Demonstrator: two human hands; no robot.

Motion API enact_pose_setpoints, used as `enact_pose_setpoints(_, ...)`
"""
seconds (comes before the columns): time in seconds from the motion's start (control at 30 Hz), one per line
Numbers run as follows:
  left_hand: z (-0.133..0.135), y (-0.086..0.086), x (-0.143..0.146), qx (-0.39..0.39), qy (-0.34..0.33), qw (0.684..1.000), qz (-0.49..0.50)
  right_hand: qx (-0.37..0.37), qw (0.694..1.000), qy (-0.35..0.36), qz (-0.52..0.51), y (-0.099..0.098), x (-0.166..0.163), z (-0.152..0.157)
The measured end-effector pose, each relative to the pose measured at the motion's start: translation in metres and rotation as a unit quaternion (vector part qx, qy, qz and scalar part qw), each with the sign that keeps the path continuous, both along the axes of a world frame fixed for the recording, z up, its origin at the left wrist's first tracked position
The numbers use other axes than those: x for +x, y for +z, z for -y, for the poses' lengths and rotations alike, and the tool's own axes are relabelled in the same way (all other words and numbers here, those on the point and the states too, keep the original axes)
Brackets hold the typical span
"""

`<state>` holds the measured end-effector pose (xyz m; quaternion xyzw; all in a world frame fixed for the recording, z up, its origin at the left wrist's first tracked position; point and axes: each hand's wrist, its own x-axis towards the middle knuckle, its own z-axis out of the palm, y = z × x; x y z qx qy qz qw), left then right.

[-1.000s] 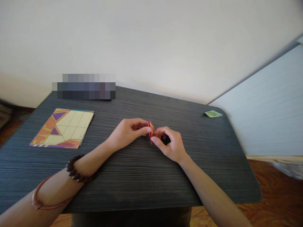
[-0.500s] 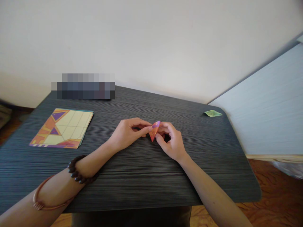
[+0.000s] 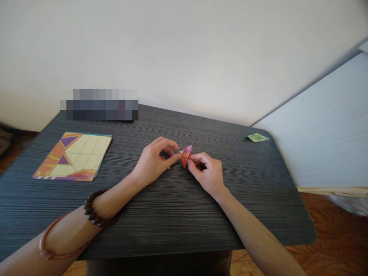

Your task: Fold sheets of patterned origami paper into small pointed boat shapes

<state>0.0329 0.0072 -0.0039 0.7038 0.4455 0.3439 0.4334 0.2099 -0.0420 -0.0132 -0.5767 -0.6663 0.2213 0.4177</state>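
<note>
A small piece of folded origami paper (image 3: 186,154), orange-red and purple with a pale corner at its left, is held up over the dark table between my hands. My right hand (image 3: 208,172) pinches its right side between thumb and fingers. On the other side, my left hand (image 3: 156,158) has its thumb tip at the pale left corner, apparently touching it. The left index finger is lifted away from the thumb, and the other fingers curl loosely behind.
A stack of patterned square paper sheets (image 3: 79,155) lies at the left of the dark table (image 3: 161,226). Near the far right corner sits a small green folded paper (image 3: 258,137). A blurred-out object (image 3: 100,105) stands at the back left, before the wall.
My left index finger has lifted and parted from the thumb. The folded paper has turned so that its pale left corner shows. My right hand keeps its pinch.
</note>
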Motion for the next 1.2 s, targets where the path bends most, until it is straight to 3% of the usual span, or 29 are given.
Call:
enact_pose_setpoints(0.17,0.004,0.006,0.002,0.020,-0.032,0.999,-0.032,0.040,0.997,0.014,0.062,-0.004,-0.001,0.001)
enact_pose_setpoints(0.33,0.005,0.004,0.002,0.026,-0.017,0.999,-0.042,0.081,0.990,0.024,0.111,-0.007,-0.001,0.002)
enact_pose_setpoints(0.63,0.007,0.004,0.003,0.037,-0.029,0.998,-0.048,0.029,0.997,0.002,0.071,-0.004,-0.006,0.002)
enact_pose_setpoints(0.9,0.013,-0.003,0.008,0.116,-0.014,0.990,-0.078,0.003,0.981,-0.010,0.192,0.003,-0.007,0.004)
enact_pose_setpoints(1.07,0.013,0.000,0.007,0.170,0.014,0.969,-0.181,-0.003,0.985,-0.013,0.175,0.004,-0.007,0.005)
enact_pose_setpoints(1.2,0.014,0.004,0.010,0.161,0.032,0.954,-0.249,0.009,0.987,-0.003,0.159,0.001,-0.008,0.005)
